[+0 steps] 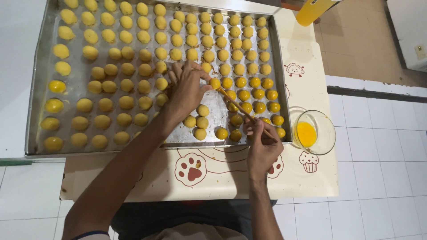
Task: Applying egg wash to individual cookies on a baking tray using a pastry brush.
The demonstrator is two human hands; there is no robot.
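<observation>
A white tiled floor is carrying everything here: a cream mat (307,178) printed with paw and cupcake drawings is lying on it, and one large metal baking tray (35,111) is sitting across the mat's far half. The tray is filling up with small round dough balls (126,84), too many to count exactly, somewhere over a hundred, lined in rough rows so each stays apart from its neighbours; those toward the tray's right edge are looking glossier and deeper orange than the pale, matte ones along the left edge and far corner. The left hand (187,89) is reaching over the tray's middle, its grip pinched on one glazed ball (215,83), seemingly steadying it. The right hand (262,149) is hovering over the tray's near right corner, its grip closed around one thin brush (240,108), held slanted so the tip is meeting that same ball. Just beyond the tray's right edge, one clear glass bowl (327,129) of yellow egg wash is waiting near the brush hand, likely for easy dipping. One yellow object (311,10) is poking in at the mat's far right corner.
</observation>
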